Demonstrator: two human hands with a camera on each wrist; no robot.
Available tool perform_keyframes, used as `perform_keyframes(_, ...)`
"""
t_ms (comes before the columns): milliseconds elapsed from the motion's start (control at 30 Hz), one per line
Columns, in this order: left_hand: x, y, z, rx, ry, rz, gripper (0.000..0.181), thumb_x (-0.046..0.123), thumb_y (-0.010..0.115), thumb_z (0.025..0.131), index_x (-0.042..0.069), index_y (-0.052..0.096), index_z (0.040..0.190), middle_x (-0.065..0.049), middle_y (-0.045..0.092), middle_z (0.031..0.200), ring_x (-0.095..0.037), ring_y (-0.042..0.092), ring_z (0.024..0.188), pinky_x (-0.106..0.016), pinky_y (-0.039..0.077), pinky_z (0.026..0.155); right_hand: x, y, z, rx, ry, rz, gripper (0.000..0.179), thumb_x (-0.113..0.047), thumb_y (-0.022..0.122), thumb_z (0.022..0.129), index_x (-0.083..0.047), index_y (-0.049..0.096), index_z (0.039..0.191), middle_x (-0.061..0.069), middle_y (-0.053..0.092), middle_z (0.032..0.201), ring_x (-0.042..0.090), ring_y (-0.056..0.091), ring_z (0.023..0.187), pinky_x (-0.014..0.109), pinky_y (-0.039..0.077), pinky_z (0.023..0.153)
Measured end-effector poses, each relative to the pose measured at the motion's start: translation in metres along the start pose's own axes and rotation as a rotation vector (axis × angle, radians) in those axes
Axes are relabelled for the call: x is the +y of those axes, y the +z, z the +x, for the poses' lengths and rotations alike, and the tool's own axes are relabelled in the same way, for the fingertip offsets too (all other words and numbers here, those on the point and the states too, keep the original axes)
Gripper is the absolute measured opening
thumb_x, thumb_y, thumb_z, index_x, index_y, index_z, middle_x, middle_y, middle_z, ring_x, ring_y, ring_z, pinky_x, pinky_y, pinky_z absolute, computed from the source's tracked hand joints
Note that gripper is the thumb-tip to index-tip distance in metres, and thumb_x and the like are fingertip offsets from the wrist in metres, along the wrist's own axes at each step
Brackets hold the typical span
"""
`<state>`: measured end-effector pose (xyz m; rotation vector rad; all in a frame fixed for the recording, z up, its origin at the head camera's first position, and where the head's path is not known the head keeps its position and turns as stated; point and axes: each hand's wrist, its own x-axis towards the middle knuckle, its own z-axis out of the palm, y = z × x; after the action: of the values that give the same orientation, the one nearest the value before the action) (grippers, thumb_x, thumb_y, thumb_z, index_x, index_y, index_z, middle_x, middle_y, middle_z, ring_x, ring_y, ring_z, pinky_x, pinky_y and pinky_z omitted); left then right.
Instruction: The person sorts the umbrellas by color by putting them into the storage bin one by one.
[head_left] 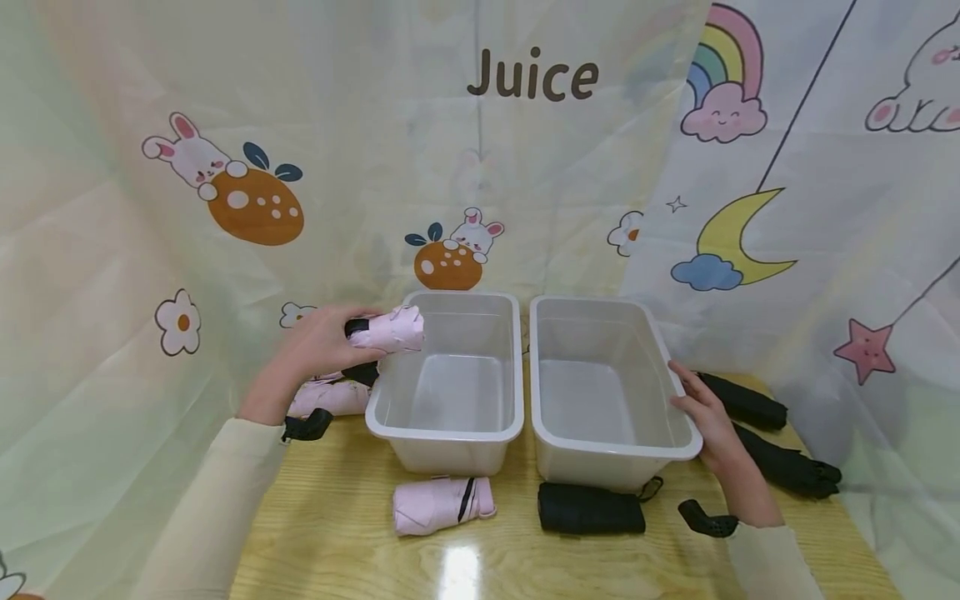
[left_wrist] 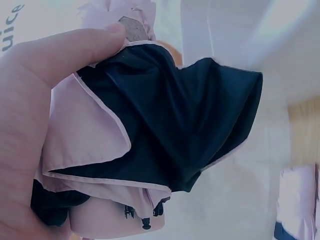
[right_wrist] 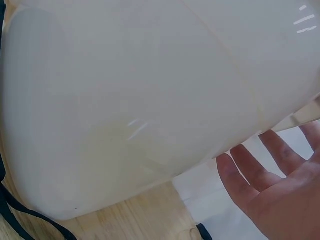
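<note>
Pale printed cloth [head_left: 360,125] with rabbits, a rainbow and the word "Juice" hangs behind and down both sides of a wood-grain desk [head_left: 337,517], whose right edge runs slanting beside the cloth. Two light plastic bins stand side by side on it, the left bin [head_left: 450,435] and the right bin [head_left: 622,451], tops open, a narrow gap between their rims. Both hands are at work: the left hand [head_left: 315,343] grips a folded pink umbrella [head_left: 393,331] at the left bin's outer rim, a loose dark-lined flap of it spreading in the left wrist view; the right hand [head_left: 712,421], fingers extended, touches the right bin's outer rim. Wood surface shows between the bins and the near side, with one front pink umbrella [head_left: 438,505] before the left bin and one front black umbrella [head_left: 588,509] before the right. Two more black umbrellas [head_left: 783,462] lie right of the right bin, partly behind the right hand, making three black. Left of the left bin, under the left hand, lies further pink fabric [head_left: 330,400], partly covered, so its count cannot be told.
</note>
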<state>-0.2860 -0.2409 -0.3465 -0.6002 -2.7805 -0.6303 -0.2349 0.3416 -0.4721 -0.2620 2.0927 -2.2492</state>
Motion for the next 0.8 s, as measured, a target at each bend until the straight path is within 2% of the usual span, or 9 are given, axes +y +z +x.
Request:
perform_keyframes(100, 0.008, 0.005, 0.017, -0.021, 0.007, -0.015, 0.059, 0.045, 0.084, 0.072, 0.024, 0.066, 0.124, 0.003, 0.065, 0.111, -0.019, 0.056, 0.088, -0.040, 0.046, 0.074, 0.000, -0.001, 0.001, 0.002, -0.003, -0.010, 0.062, -0.015, 0.047, 0.103, -0.019, 0.017, 0.157, -0.001, 0.029, 0.150, 0.012, 0.054, 0.108, 0.030, 0.053, 0.078)
perform_keyframes(333, 0.019, 0.018, 0.048, -0.072, 0.016, 0.063, 0.062, 0.053, 0.080, 0.073, 0.025, 0.063, 0.126, 0.000, 0.065, 0.114, -0.021, 0.056, 0.090, -0.040, 0.046, 0.075, 0.001, -0.002, 0.000, 0.001, 0.006, -0.039, 0.061, -0.016, 0.047, 0.103, -0.021, 0.018, 0.157, 0.002, 0.016, 0.159, 0.009, 0.052, 0.112, 0.028, 0.052, 0.080)
perform_keyframes(533, 0.034, 0.033, 0.069, -0.118, 0.012, 0.017, 0.065, 0.052, 0.079, 0.074, 0.022, 0.062, 0.128, 0.000, 0.062, 0.119, -0.021, 0.054, 0.095, -0.041, 0.047, 0.079, 0.004, -0.002, 0.000, -0.002, -0.005, -0.028, 0.061, -0.016, 0.046, 0.104, -0.019, 0.017, 0.157, 0.005, 0.017, 0.159, 0.010, 0.052, 0.113, 0.030, 0.052, 0.080)
perform_keyframes(667, 0.043, 0.045, 0.080, -0.105, 0.022, 0.027, 0.063, 0.052, 0.078, 0.074, 0.022, 0.062, 0.127, 0.001, 0.063, 0.114, -0.019, 0.053, 0.094, -0.037, 0.046, 0.077, 0.004, -0.002, 0.000, 0.002, -0.012, -0.027, 0.061, -0.016, 0.046, 0.104, -0.018, 0.018, 0.157, 0.004, 0.019, 0.158, 0.010, 0.051, 0.113, 0.030, 0.052, 0.080)
perform_keyframes(800, 0.048, 0.057, 0.087, -0.093, 0.003, 0.036, 0.061, 0.051, 0.078, 0.074, 0.021, 0.063, 0.125, 0.000, 0.064, 0.109, -0.020, 0.052, 0.092, -0.037, 0.045, 0.076, 0.003, -0.001, 0.001, 0.005, -0.017, -0.029, 0.060, -0.015, 0.047, 0.103, -0.017, 0.018, 0.157, 0.004, 0.021, 0.157, 0.010, 0.052, 0.112, 0.030, 0.052, 0.079)
